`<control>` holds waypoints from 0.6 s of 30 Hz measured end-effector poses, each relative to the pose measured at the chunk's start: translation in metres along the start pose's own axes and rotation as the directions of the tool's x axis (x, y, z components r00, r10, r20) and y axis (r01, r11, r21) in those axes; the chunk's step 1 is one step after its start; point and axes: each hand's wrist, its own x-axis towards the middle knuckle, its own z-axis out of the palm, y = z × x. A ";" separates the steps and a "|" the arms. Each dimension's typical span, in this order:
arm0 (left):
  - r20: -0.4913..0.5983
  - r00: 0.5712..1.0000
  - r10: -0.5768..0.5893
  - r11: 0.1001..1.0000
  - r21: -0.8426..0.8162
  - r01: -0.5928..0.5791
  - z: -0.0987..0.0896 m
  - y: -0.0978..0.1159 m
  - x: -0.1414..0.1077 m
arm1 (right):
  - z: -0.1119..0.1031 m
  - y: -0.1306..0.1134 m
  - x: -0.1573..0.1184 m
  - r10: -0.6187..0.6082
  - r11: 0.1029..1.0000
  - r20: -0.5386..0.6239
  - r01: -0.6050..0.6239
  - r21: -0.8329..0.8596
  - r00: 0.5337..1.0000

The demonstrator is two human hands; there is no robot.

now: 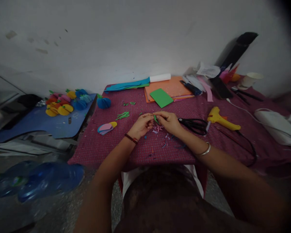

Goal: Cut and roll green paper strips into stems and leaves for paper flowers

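Note:
A small green paper piece [156,119] is pinched between my two hands above the table's middle. My left hand [143,124] has its fingers closed at the piece's left side. From the right, my right hand [169,122] grips the same piece with thumb and fingers together. Pink and purple paper scraps [157,129] lie just below the hands. To the left are green paper strips [123,115], small green bits [132,103] and a stack of coloured paper ovals [106,128]. Behind the hands a green sheet [161,97] rests on orange sheets [177,84].
Black-handled scissors [195,125] and a yellow glue gun [221,119] lie right of my hands. A blue paper ball [103,103] stands at the table's left edge. More paper balls [65,109] sit on a blue side table [55,126]. A phone [220,88] and cup [251,80] are back right.

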 end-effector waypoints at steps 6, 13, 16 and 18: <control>0.020 1.000 -0.010 0.998 -0.069 0.012 0.000 0.000 -0.001 | -0.004 -0.002 -0.001 -0.054 0.991 0.024 0.057 -0.124 0.998; -0.065 0.998 -0.010 0.994 -0.109 0.003 0.004 0.000 -0.003 | -0.005 -0.003 -0.002 -0.152 0.963 0.074 0.165 -0.211 0.986; -0.043 0.999 0.010 0.993 -0.116 -0.015 0.003 -0.002 -0.003 | -0.005 -0.002 -0.002 -0.180 0.956 0.089 0.195 -0.220 0.980; -0.021 0.999 0.026 0.993 -0.113 -0.028 0.002 -0.003 -0.003 | -0.005 -0.001 -0.002 -0.184 0.956 0.092 0.200 -0.215 0.979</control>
